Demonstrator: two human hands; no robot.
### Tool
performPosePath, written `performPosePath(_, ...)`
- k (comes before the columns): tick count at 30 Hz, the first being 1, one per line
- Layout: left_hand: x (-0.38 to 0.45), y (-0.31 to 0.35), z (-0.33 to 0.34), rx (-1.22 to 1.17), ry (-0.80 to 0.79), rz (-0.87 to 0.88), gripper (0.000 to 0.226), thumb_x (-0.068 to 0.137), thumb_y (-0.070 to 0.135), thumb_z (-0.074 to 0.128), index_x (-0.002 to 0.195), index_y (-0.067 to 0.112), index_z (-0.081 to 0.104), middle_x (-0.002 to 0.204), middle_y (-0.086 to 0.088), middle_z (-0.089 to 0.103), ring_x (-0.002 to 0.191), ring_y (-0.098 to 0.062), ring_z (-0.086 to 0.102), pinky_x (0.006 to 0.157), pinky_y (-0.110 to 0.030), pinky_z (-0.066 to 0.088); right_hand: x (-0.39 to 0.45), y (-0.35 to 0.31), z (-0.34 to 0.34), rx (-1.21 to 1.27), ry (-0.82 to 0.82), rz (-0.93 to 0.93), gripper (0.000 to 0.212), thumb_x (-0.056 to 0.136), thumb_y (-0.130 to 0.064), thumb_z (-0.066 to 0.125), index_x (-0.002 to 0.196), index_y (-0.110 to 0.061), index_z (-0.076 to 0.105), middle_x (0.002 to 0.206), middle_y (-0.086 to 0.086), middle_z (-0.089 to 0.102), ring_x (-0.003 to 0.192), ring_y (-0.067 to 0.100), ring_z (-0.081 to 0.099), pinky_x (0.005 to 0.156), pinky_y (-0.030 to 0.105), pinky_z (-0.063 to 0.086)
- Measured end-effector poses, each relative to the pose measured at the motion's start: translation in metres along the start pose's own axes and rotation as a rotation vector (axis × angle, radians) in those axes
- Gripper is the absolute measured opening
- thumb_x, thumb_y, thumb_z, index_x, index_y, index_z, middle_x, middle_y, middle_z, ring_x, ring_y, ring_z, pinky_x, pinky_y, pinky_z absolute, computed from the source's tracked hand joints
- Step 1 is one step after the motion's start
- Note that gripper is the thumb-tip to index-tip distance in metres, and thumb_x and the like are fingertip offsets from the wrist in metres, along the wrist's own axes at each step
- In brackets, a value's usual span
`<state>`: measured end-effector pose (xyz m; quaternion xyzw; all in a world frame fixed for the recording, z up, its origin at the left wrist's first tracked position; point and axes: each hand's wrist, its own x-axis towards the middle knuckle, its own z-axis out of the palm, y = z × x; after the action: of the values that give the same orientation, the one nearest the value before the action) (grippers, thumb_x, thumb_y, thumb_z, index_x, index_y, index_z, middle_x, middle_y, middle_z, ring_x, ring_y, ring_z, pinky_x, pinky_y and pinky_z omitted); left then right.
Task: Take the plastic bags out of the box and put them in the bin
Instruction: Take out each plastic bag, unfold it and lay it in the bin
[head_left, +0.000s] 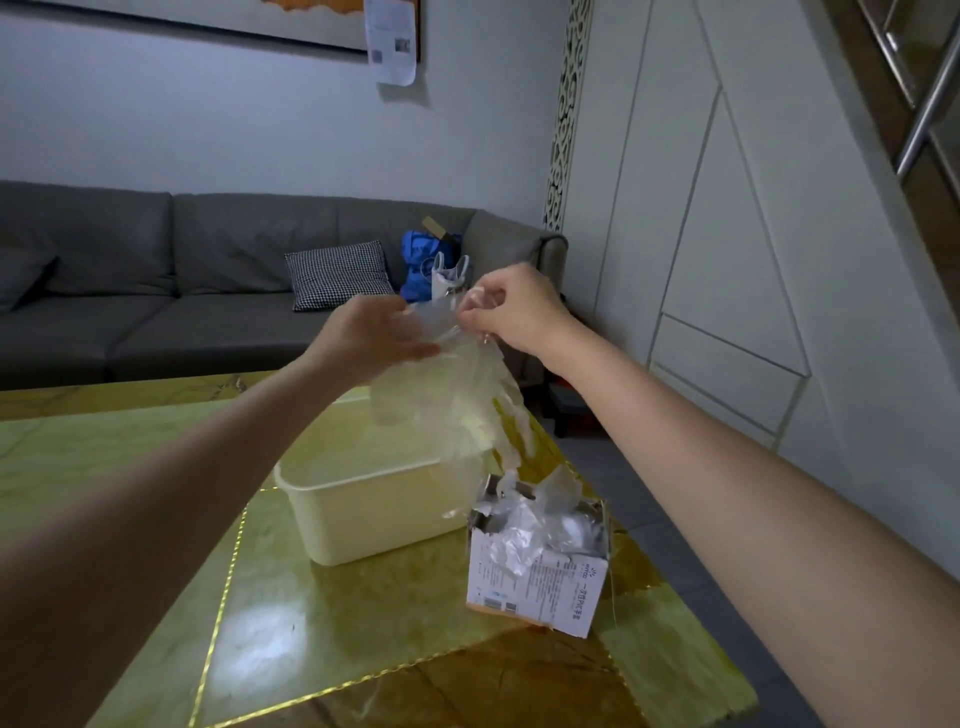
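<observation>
A bunch of clear plastic bags (467, 400) hangs in the air above the cream plastic bin (374, 519) on the table. My left hand (369, 332) grips the top of the bunch on its left side. My right hand (511, 306) pinches the same top edge on the right. The bags' lower ends dangle over the bin's right rim. A white cardboard box (535, 582) with printed text stands just right of the bin, its top torn open, with more crumpled clear bags (540, 519) sticking out of it.
The yellow-green marbled table (156, 467) with gold trim ends close to the right of the box. Behind it runs a grey sofa (182, 291) with a checked cushion (337, 275) and a blue bag (421, 265). White panelled wall on the right.
</observation>
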<state>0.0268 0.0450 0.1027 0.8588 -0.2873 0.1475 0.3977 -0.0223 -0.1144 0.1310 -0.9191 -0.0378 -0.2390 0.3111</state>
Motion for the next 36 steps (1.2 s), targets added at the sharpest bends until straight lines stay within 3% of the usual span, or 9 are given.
performPosePath(5,-0.012,-0.022,-0.010,-0.819,-0.049,-0.335,0.024,0.078,0.038,0.068,0.095,0.022,0.063,0.085,0.005,0.067,0.087,-0.015,0.061,0.079,-0.026,0.045,-0.010,0.015,0.003,0.566,0.158,0.187,0.012,0.090,-0.006,0.060,0.081,-0.015,0.061,0.078,0.000,0.062,0.070,0.012,0.061,0.072,0.027,0.054)
performPosePath(8,-0.017,-0.020,0.004,-0.810,-0.266,-0.299,0.039,0.073,0.043,0.067,0.108,0.027,0.060,0.114,0.002,0.063,0.106,-0.015,0.058,0.091,-0.034,0.043,-0.014,0.022,0.008,0.709,0.107,0.244,0.012,0.091,-0.006,0.058,0.082,-0.014,0.059,0.078,0.003,0.063,0.070,0.015,0.062,0.070,0.031,0.054)
performPosePath(12,-0.004,-0.014,0.007,-0.889,0.124,-0.352,0.013,0.088,0.023,0.059,0.084,0.012,0.066,0.083,-0.005,0.066,0.076,-0.015,0.063,0.067,-0.023,0.052,-0.023,0.043,0.014,0.567,-0.032,0.365,0.009,0.089,-0.001,0.060,0.086,-0.010,0.062,0.082,0.007,0.064,0.069,0.015,0.061,0.066,0.024,0.053)
performPosePath(14,0.001,-0.020,0.004,-0.726,0.167,-0.324,0.013,0.088,0.021,0.060,0.080,0.012,0.066,0.074,-0.001,0.064,0.065,-0.008,0.061,0.057,-0.017,0.049,-0.024,0.052,0.009,0.291,-0.088,0.436,0.018,0.084,-0.006,0.067,0.101,-0.009,0.063,0.102,0.012,0.065,0.083,0.017,0.060,0.063,0.019,0.049)
performPosePath(18,0.008,-0.020,0.007,-0.520,-0.008,-0.202,0.012,0.084,0.016,0.064,0.083,0.005,0.069,0.069,0.002,0.069,0.063,-0.009,0.059,0.062,-0.021,0.045,-0.012,0.027,0.001,0.176,-0.289,0.104,0.079,0.076,-0.032,0.076,0.142,-0.022,0.035,0.144,-0.002,0.037,0.126,0.009,0.036,0.102,0.027,0.034)
performPosePath(21,0.015,-0.022,0.012,-0.369,-0.102,-0.309,0.033,0.091,-0.001,0.047,0.124,0.000,0.048,0.118,-0.010,0.054,0.102,-0.020,0.055,0.082,-0.025,0.043,0.005,-0.006,0.015,-0.081,-0.303,-0.153,0.044,0.081,-0.031,0.073,0.120,-0.015,0.059,0.107,-0.008,0.060,0.098,0.006,0.052,0.081,0.018,0.039)
performPosePath(24,0.005,-0.028,0.005,-0.513,-0.177,-0.310,0.019,0.083,0.013,0.064,0.100,0.005,0.066,0.085,-0.002,0.067,0.081,-0.017,0.059,0.074,-0.027,0.043,0.021,-0.015,0.024,-0.011,-0.098,-0.192,0.011,0.087,-0.019,0.067,0.088,-0.008,0.068,0.070,-0.011,0.057,0.064,0.002,0.052,0.066,0.017,0.043)
performPosePath(31,-0.010,-0.087,-0.027,-0.511,-0.053,-0.392,0.018,0.087,0.023,0.058,0.075,0.011,0.065,0.053,0.006,0.063,0.046,0.002,0.057,0.052,-0.011,0.047,0.044,0.016,0.041,0.156,0.175,0.037,0.021,0.090,-0.015,0.062,0.092,0.006,0.065,0.071,0.003,0.059,0.058,0.004,0.049,0.060,0.014,0.043)
performPosePath(36,-0.001,-0.125,-0.037,-0.049,0.268,-0.548,0.024,0.091,0.018,0.056,0.103,0.001,0.067,0.078,-0.010,0.069,0.079,-0.025,0.057,0.070,-0.028,0.040,0.048,0.054,0.090,-0.079,0.042,0.137,0.017,0.090,-0.015,0.061,0.084,0.000,0.066,0.064,-0.001,0.049,0.071,0.014,0.052,0.064,0.022,0.034)
